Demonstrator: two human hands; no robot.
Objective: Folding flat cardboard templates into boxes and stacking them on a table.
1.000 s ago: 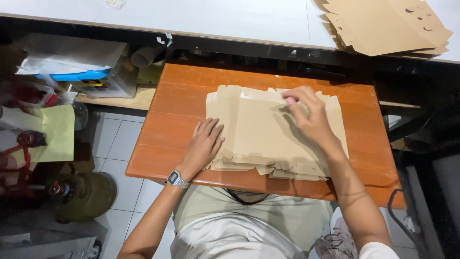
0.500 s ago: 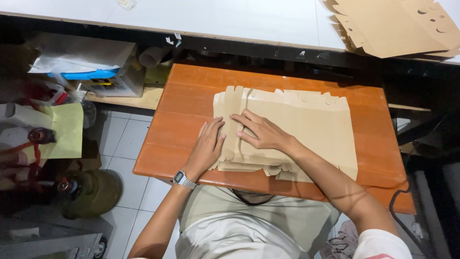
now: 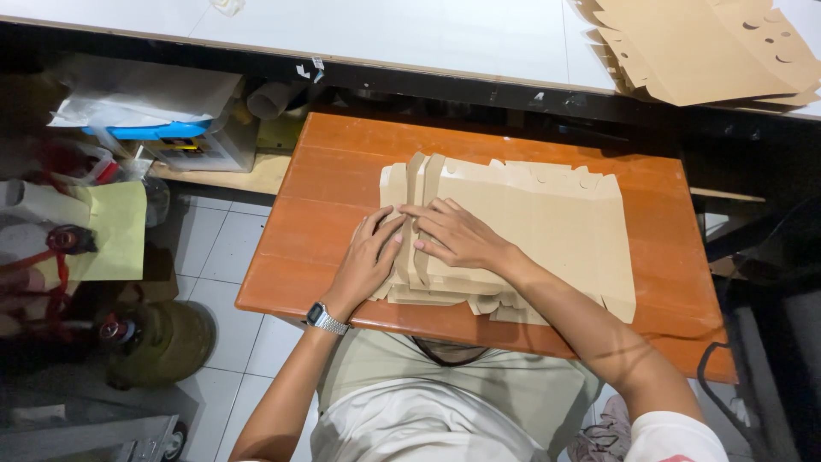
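One head-worn camera looks steeply down — close over the orange table point(image 3: 342, 171) and the person's lap.

Flat tan cardboard blanks point(image 3: 530, 231), seemingly stacked

Your hands on matt tan cardboard point(image 3: 530, 231); table point(image 3: 342, 162) glossy orange wood; watch point(image 3: 325, 318) metal band.

A small packing workshop: stacked flat cardboard box blanks point(image 3: 710, 47), wooden worktable point(image 3: 325, 214), cluttered tiled floor point(image 3: 214, 248)
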